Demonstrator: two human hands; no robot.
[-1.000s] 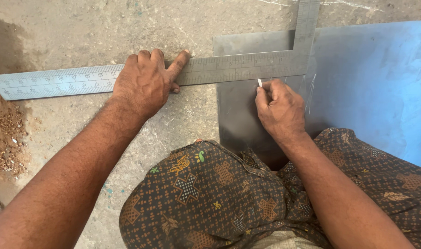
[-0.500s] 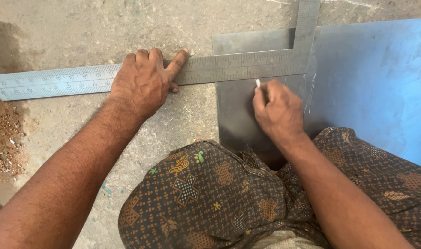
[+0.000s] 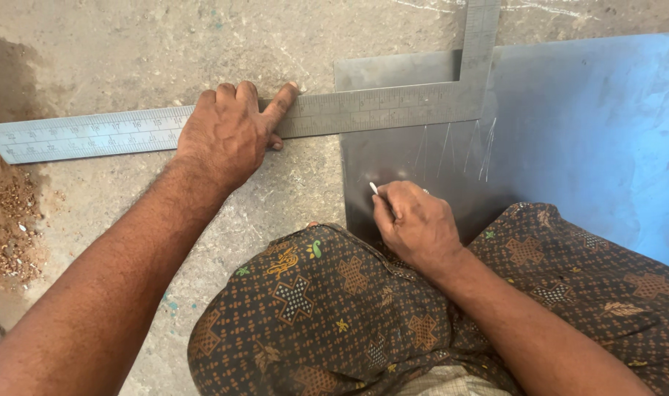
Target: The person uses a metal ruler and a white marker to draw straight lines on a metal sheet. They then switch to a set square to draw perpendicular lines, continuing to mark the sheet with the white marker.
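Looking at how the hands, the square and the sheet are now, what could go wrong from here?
1. Only the left hand presses the steel square, far from the metal sheet; the blade could pivot, skewing the line.
2. The right hand holds the white marker well below the blade, so marks may wander.
3. The sheet's edge lies beside the patterned cloth; it might cut.

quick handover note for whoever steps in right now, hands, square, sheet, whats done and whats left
Left hand: pressing the steel square flat, long arm across floor and sheet.
Right hand: grip on a small white marker, tip on the sheet below the square.
Done: a few thin scratch lines under the square's corner.
Left: no full line drawn along the square's edge yet.
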